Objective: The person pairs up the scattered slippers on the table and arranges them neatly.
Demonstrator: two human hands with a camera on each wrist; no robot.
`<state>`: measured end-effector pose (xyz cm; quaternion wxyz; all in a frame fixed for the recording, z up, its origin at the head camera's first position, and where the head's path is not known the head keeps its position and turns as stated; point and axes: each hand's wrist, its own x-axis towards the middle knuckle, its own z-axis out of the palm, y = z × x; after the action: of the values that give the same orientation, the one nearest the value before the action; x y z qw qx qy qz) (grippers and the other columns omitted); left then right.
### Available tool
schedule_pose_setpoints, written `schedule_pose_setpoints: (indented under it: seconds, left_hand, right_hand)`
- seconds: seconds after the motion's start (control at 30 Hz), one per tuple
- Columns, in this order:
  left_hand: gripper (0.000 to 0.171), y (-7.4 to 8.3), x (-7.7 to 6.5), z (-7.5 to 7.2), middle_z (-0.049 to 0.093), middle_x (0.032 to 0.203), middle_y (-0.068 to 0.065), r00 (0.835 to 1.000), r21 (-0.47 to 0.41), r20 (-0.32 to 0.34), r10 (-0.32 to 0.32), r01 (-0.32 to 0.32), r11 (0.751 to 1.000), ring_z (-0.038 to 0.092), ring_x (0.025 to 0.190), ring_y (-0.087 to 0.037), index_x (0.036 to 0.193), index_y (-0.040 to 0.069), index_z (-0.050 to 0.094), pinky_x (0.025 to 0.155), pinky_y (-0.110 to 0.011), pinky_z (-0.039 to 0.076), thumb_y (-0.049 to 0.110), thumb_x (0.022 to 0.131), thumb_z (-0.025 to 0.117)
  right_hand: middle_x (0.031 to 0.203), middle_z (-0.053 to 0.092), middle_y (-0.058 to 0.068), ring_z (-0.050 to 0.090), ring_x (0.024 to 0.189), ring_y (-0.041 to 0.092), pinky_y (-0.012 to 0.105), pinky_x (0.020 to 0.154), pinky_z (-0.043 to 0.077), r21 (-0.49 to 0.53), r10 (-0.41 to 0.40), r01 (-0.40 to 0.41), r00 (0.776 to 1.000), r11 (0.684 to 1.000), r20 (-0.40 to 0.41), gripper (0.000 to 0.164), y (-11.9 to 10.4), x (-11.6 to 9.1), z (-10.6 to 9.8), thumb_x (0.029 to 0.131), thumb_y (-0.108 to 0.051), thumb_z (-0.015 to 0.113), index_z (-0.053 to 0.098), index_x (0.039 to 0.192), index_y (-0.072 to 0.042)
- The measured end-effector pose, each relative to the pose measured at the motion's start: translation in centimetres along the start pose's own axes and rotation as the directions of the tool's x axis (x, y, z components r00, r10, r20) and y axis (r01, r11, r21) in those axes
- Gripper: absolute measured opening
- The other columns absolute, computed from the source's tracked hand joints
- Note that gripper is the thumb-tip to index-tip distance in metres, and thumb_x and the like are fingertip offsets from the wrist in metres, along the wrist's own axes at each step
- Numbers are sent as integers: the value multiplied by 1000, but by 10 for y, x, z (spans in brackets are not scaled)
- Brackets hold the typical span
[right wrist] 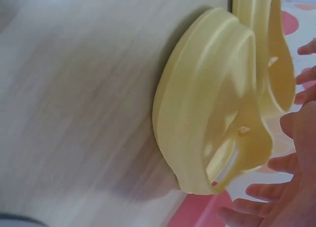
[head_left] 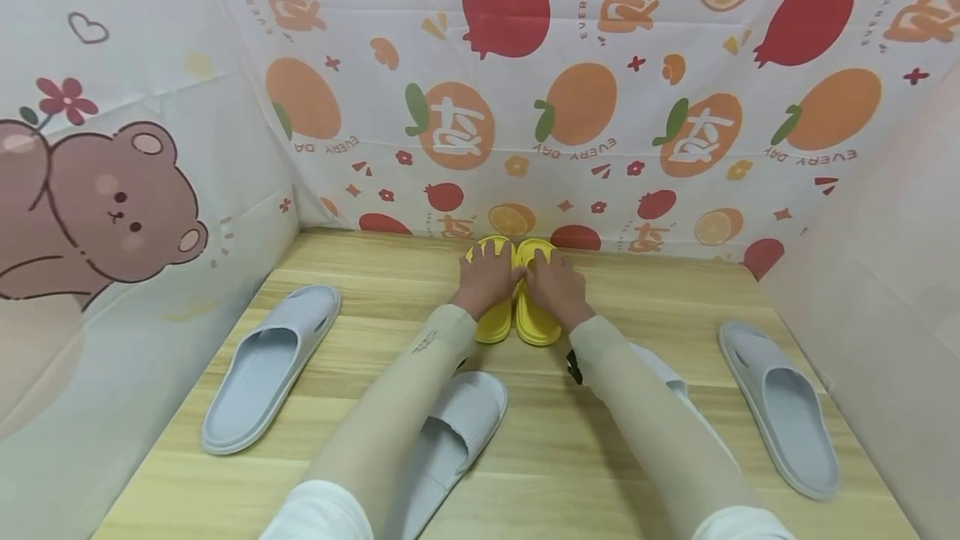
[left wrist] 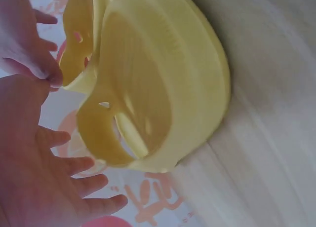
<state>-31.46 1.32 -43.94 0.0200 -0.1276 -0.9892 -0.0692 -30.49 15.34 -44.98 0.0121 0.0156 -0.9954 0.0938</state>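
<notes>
Two small yellow slippers stand side by side against the patterned back wall: the left slipper [head_left: 493, 327] and the right slipper [head_left: 536, 327]. Above the left one is my left hand [head_left: 484, 277], and over the right one is my right hand [head_left: 557, 286]; the thumbs come close together. In the left wrist view, the left hand [left wrist: 49, 158] has its fingers extended and spread beside the slipper's strap [left wrist: 101, 133]. The right wrist view has the right hand [right wrist: 286, 192] with fingers likewise extended near a strap [right wrist: 254, 143]. Neither hand grips a slipper.
Larger grey slippers lie around on the wooden floor [head_left: 360, 290]: one at the left [head_left: 262, 386], one at the right [head_left: 787, 415]. Another grey slipper [head_left: 468, 415] is partly under the left forearm, and one more [head_left: 660, 367] is mostly hidden by the right forearm. Cloth-covered walls [head_left: 510, 123] enclose the floor.
</notes>
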Motion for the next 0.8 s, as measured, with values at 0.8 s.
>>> schedule_pose_setpoints:
  seconds: [0.8]
  left_hand:
    - [67, 1, -92, -25, 44, 141, -14, 962, 165, -103, 251, -233, 958, 36, 131, -38, 143, 18, 40, 96, -65, 34, 64, 94, 36]
  right_hand:
    - [144, 36, 18, 32, 135, 34, 49, 93, 47, -118, -243, 228, 961, 966, -130, 64, 11, -85, -17, 97, -52, 43, 37, 147, -12]
